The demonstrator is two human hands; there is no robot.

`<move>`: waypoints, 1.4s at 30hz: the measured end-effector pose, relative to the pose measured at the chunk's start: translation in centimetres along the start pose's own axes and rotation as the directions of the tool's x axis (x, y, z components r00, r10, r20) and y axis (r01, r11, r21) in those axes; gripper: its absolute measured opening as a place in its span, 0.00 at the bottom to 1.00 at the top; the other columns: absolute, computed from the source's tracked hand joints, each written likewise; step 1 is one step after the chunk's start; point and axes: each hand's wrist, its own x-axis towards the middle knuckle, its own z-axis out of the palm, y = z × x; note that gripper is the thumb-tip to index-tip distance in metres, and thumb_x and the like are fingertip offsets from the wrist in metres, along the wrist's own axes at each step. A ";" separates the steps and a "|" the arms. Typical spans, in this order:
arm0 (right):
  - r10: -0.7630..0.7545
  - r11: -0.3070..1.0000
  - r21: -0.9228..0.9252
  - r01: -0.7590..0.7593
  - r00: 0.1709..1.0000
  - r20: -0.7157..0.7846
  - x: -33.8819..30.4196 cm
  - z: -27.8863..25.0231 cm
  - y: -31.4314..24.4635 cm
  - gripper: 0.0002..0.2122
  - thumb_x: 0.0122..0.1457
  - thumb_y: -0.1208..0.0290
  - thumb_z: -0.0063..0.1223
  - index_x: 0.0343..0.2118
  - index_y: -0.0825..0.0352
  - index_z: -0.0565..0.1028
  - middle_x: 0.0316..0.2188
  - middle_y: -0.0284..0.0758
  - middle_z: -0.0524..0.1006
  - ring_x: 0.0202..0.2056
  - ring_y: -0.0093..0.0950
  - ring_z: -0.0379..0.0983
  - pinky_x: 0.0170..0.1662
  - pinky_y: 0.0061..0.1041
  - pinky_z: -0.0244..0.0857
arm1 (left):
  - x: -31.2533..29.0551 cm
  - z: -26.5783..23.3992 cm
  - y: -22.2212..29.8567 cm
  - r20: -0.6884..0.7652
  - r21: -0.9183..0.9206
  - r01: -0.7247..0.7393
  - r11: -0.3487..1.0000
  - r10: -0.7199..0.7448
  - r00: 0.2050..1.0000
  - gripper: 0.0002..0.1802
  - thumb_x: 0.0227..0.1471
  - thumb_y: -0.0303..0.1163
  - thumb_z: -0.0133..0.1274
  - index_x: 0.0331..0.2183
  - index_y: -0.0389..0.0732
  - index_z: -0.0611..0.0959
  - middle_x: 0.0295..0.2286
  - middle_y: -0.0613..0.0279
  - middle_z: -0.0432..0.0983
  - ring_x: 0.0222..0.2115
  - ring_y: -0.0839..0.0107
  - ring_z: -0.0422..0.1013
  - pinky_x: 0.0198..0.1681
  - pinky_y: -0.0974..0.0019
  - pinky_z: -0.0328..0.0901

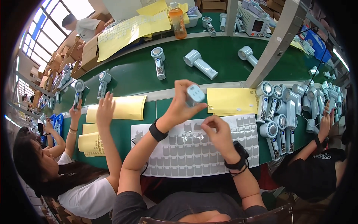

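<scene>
My left hand is closed around a light blue handheld fan, held up over the bench with its flat end facing me. Most of the fan's body is hidden behind that end. Lower and to the right, my right hand is bent in a pinch at the edge of a clear-grey sticker. Beneath both hands lies a white sheet carrying rows of grey stickers, some spots in its upper rows bare.
Several fans lie along the green conveyor ahead. At right stands a crowd of fans, beside a metal post. Yellow sheets lie beyond the white one. People sit close on both sides; a neighbour's hand reaches in at left.
</scene>
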 end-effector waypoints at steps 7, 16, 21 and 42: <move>0.165 0.927 0.327 -0.185 0.982 0.086 0.8 -4.5 -6.6 0.07 0.54 0.81 0.60 0.32 0.66 0.73 0.30 0.27 0.75 0.33 0.16 0.71 0.41 0.15 0.65 | -1.7 1.1 1.0 0.299 0.178 -0.227 0.958 0.167 0.940 0.34 0.37 0.14 0.58 0.46 0.39 0.62 0.38 0.56 0.69 0.39 0.65 0.70 0.50 0.60 0.65; 0.147 0.959 0.231 -0.167 0.984 0.099 2.2 -4.0 -8.0 0.19 0.51 0.82 0.64 0.39 0.65 0.64 0.28 0.32 0.77 0.31 0.17 0.73 0.38 0.15 0.67 | -2.4 1.8 1.5 0.283 0.198 -0.079 0.977 0.020 0.959 0.34 0.30 0.16 0.56 0.44 0.39 0.64 0.36 0.54 0.71 0.37 0.61 0.70 0.45 0.60 0.67; 0.190 0.960 0.193 -0.205 0.977 0.094 2.4 -3.6 -7.9 0.23 0.50 0.83 0.65 0.40 0.63 0.59 0.27 0.36 0.78 0.31 0.18 0.75 0.37 0.16 0.68 | -2.6 1.9 0.9 0.296 0.230 -0.175 0.957 0.103 0.950 0.34 0.30 0.19 0.59 0.43 0.39 0.66 0.37 0.54 0.69 0.37 0.59 0.68 0.40 0.63 0.66; 0.178 0.973 0.139 -0.182 0.983 0.040 2.3 -3.2 -8.1 0.22 0.50 0.83 0.64 0.38 0.63 0.59 0.28 0.37 0.78 0.31 0.19 0.75 0.37 0.17 0.68 | -2.7 2.0 1.0 0.295 0.224 -0.102 0.969 0.032 0.955 0.34 0.31 0.22 0.61 0.44 0.38 0.67 0.38 0.54 0.67 0.40 0.57 0.65 0.42 0.62 0.65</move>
